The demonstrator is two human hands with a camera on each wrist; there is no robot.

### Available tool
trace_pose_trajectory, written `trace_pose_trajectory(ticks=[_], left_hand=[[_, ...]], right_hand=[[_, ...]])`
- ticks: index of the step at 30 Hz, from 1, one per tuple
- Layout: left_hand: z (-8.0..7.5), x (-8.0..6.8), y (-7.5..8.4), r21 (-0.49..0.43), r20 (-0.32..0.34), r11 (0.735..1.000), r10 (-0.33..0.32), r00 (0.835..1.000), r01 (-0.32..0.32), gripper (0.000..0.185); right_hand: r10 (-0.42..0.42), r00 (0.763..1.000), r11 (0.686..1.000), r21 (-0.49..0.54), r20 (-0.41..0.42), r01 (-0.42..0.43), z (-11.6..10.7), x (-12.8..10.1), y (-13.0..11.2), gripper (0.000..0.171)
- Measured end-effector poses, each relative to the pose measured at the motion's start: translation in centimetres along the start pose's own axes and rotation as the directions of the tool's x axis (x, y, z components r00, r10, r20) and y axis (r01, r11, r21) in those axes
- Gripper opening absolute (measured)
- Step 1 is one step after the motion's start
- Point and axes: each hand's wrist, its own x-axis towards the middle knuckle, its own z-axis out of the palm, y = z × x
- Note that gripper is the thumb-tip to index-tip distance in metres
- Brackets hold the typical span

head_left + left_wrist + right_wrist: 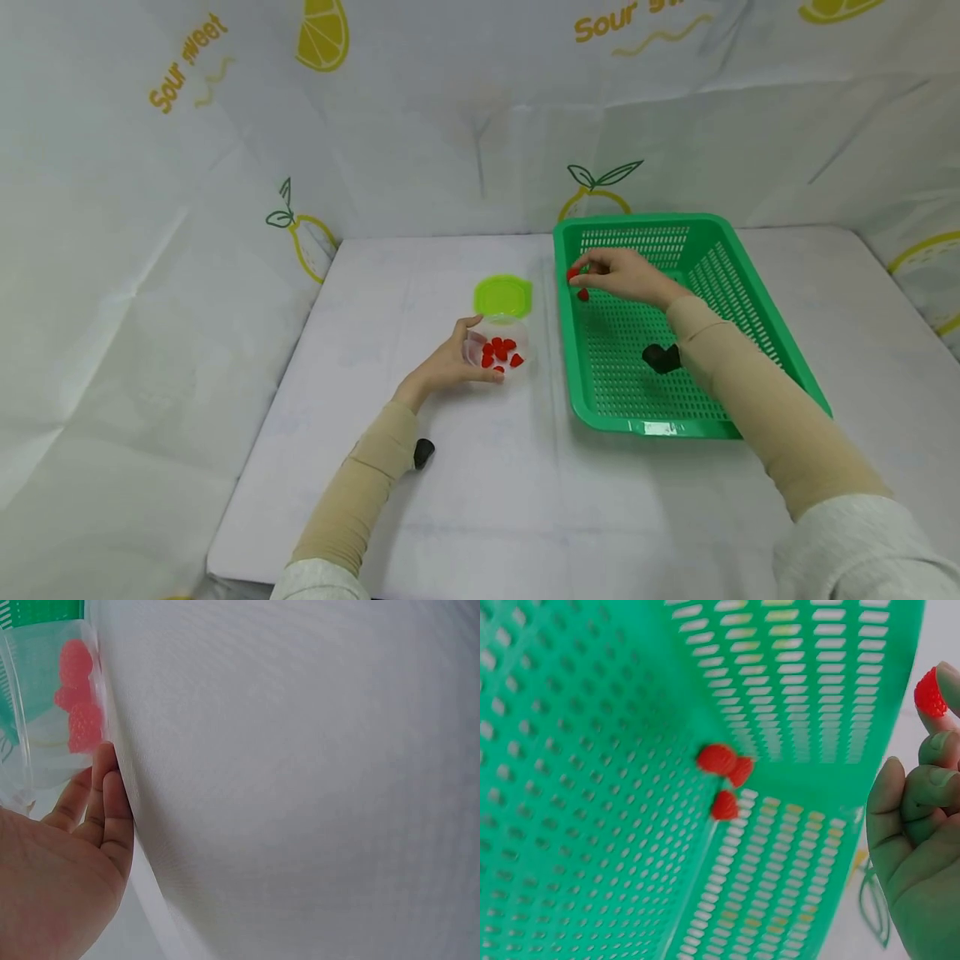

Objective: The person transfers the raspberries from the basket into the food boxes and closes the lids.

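In the head view my left hand [450,358] holds a small clear plastic container [522,333], thumb on the near side and fingers on the far side. Several red raspberries [500,349] lie in it; the left wrist view shows them through the container's wall [41,690]. Over the left rim of a green basket [573,379], my right hand [628,275] pinches one raspberry [930,694] between thumb and fingertip. Inside the basket, in a corner below that hand, the right wrist view shows three more raspberries [716,759] close together.
A bright green lid [502,297] lies flat just behind the container. The basket has perforated walls and a raised rim, right of the container. A dark object [423,452] shows beside the left forearm, another [662,358] beside the right. Printed cloth [465,108] hangs behind the white table [480,500].
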Motion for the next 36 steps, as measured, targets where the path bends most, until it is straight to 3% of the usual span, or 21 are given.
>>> trace_pose_trajectory(ticks=[9, 21, 36], left_hand=[[0.2, -0.1, -0.3, -0.002, -0.008, 1.0, -0.002, 1.0, 0.002, 0.107], [0.1, 0.1, -0.2, 0.002, -0.003, 1.0, -0.01, 1.0, 0.01, 0.107], [0.1, -0.1, 0.0, -0.005, 0.016, 1.0, -0.01, 1.0, 0.01, 0.105]], right_hand=[[-0.103, 0.995, 0.995, 0.02, 0.01, 0.103, 1.2, 0.1, -3.2, 0.032], [-0.274, 0.96, 0.962, 0.0, 0.054, 0.275, 3.4, 0.7, -5.9, 0.024], [-0.305, 0.937, 0.951, 0.006, 0.171, 0.309, 6.0, 1.6, -6.9, 0.023]])
